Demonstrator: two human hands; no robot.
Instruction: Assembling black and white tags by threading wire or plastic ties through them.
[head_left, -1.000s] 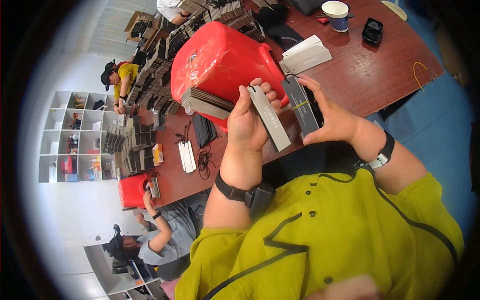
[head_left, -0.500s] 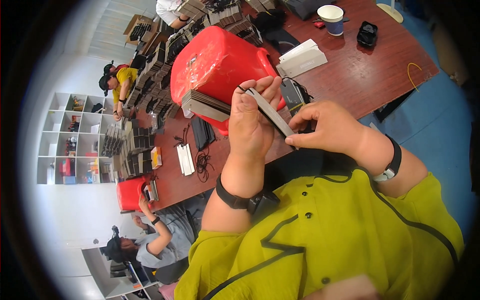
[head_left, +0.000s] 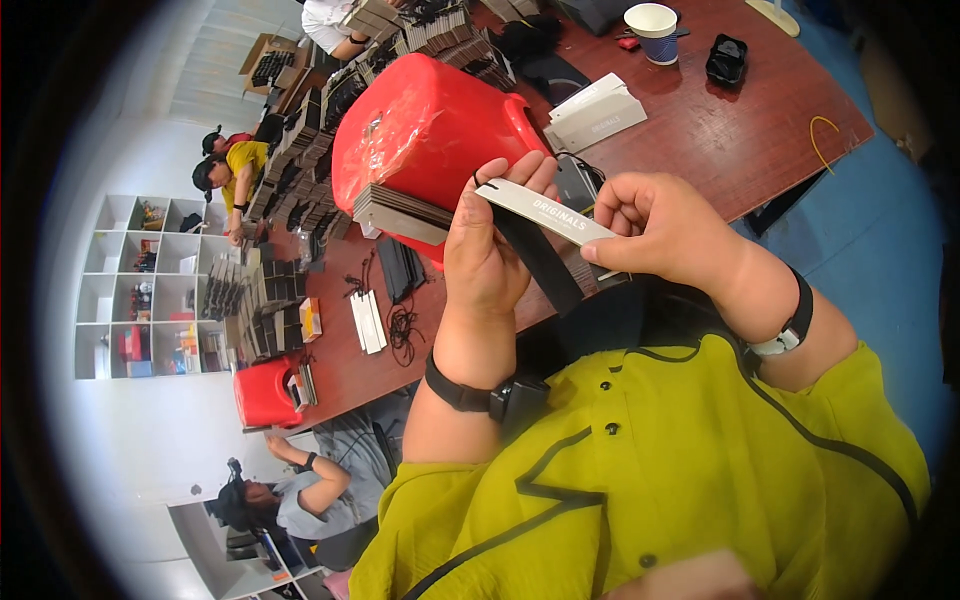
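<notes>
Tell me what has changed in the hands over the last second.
The right hand has left the dark card and now pinches the free end of the pale tag, swung up and rightward off the black strip that lay behind it. The left hand still holds the other end. The red container and paper cup stay on the table.

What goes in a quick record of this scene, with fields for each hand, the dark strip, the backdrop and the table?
Right hand: pinching one end of a long pale-grey printed strip
Left hand: palm showing, at the other end
Dark strip: flat black strip, angled away from the pale one
Beyond hands: large red plastic tub
Surface: reddish-brown table, blue-and-white paper cup on it
</notes>
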